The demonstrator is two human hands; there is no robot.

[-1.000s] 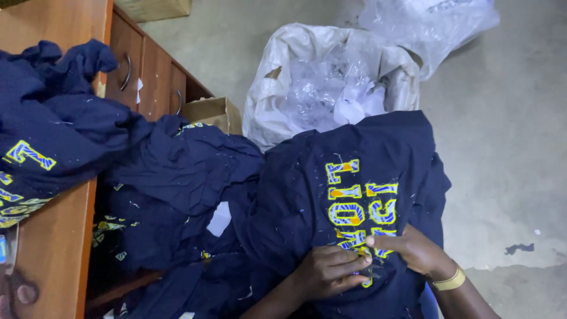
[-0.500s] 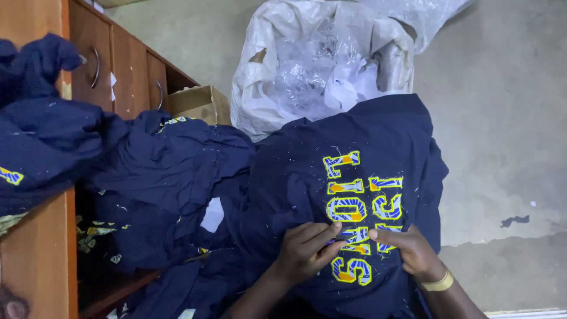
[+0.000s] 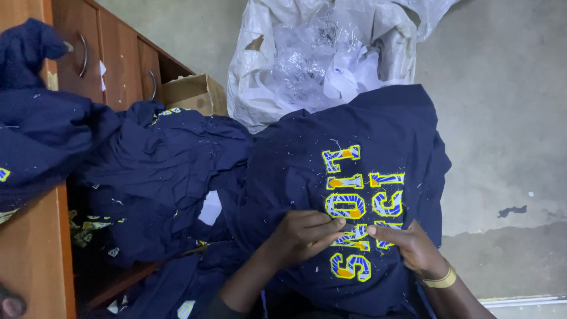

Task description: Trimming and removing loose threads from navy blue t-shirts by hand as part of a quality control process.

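A navy garment (image 3: 378, 136) lies spread over the person's lap, seen from above, with rows of yellow-edged embroidered lettering (image 3: 354, 207) stitched across its middle. The rows of letters run away from the body, so the long axis of the lettering points from the wrists toward the far hem.

Both hands rest on the near end of that lettering. The left hand (image 3: 298, 233) comes in from the lower left, palm down, its fingers bunched and pressed together against the fabric right at the letters; it looks pinched on the cloth or a thread, though what sits between the fingertips is too small to tell. The right hand (image 3: 407, 245), with a yellow band (image 3: 440, 279) at the wrist, lies just across from it, index finger stretched out flat toward the left fingertips, pressing the cloth rather than clasping it. The two sets of fingertips almost meet over one letter, and neither hand is clearly nearer to it.

Left of the left hand, more navy garments (image 3: 159, 177) are heaped over a wooden worktop (image 3: 35, 260) with drawers. Beyond the hands, past the garment's far edge, stands a white sack of clear plastic wrappers (image 3: 319, 59) on the concrete floor (image 3: 508, 118).
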